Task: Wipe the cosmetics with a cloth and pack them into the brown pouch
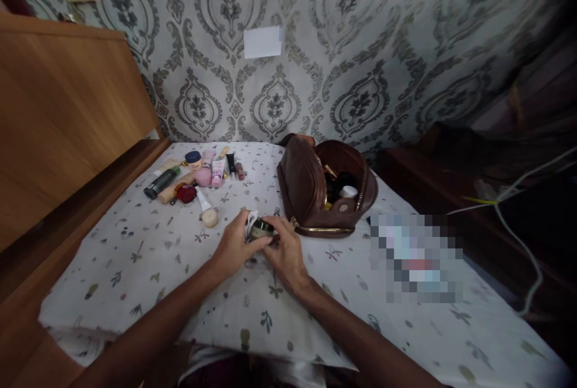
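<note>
Both hands meet over the middle of the table around a small round jar [261,229] with a dark, shiny lid. My left hand [234,245] is closed on a crumpled white tissue [251,219], pressed to the jar's left side, with its thumb along the front. From the right, my right hand [286,249] grips the same jar, fingers over its rim. Just beyond the right hand stands an open brown toiletry bag [302,180], with a white-lidded container [348,192] and dark items inside.
Cosmetics lie grouped at the back left: a dark tube [162,181], a blue-lidded jar [193,160], a pink sponge [203,177], a white tube [204,200] and several others. A blurred-out object [417,258] lies right. A wooden cabinet [67,117] borders the left side.
</note>
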`<state>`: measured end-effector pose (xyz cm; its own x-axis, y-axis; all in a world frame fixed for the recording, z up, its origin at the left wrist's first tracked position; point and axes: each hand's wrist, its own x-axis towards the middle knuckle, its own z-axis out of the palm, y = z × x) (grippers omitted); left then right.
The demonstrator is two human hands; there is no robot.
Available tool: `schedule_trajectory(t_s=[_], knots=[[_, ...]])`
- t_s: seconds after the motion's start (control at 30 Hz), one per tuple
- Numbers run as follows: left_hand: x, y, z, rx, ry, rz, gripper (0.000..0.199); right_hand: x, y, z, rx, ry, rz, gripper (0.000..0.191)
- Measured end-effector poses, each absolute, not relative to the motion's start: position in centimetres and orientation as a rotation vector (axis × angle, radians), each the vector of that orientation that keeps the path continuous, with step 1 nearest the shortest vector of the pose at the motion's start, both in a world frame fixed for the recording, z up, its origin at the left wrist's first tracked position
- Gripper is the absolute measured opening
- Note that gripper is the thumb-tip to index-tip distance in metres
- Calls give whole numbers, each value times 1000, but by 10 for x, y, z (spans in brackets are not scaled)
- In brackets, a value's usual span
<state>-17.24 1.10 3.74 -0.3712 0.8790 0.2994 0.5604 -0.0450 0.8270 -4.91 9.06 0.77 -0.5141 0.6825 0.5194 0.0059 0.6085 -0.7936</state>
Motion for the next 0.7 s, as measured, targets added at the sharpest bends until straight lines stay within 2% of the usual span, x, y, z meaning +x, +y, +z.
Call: schedule_trajectory(t_s=[0.23,0.47,0.53,0.63,0.7], knots=[[-179,15,35,1273,1660,1487,28,-51,94,8,-634,-1940,887,33],[-173,11,38,1386,1840,1451,18,-50,95,7,-716,-1953,853,34],[-170,10,37,1445,1856,1433,25,-49,95,6,-680,-1981,834,34],[-167,11,35,1436,1850,1396,49,-48,93,5,-593,-2035,838,37],[-169,12,34,1359,1840,1390,54,-48,92,5,-534,-2058,868,41]])
